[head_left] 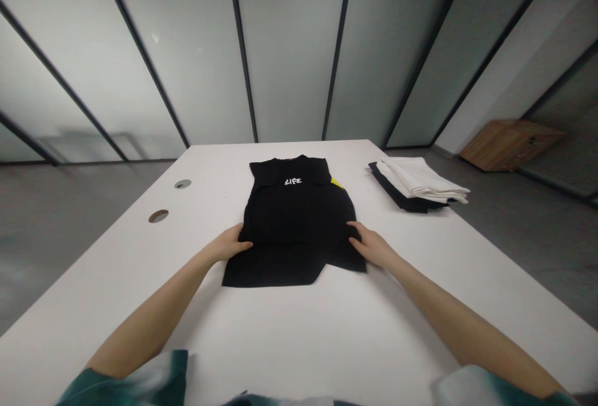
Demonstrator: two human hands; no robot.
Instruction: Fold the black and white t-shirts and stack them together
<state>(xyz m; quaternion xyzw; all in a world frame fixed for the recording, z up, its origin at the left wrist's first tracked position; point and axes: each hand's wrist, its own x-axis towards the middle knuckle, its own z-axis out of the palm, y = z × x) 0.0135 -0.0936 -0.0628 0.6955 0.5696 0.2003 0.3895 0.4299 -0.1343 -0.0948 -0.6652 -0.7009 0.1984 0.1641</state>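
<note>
A black T-shirt [299,219] lies flat on the white table, its collar at the far end. White lettering shows near the top, and a yellow patch [336,183] peeks out at the right edge. Its sleeves look turned under or inward. The lower hem is uneven, with a notch toward the right corner. My left hand [230,243] grips the shirt's left edge, thumb on top and fingers partly hidden. At the opposite edge, my right hand [370,245] pinches the cloth between thumb and fingers.
Folded white cloth [420,179] rests on folded black cloth [404,199] at the table's right side. Two round holes [159,216] pierce the table [299,344] on the left, one with a grey cover [182,184]. Beyond stand frosted glass panels and a wooden cabinet [509,144].
</note>
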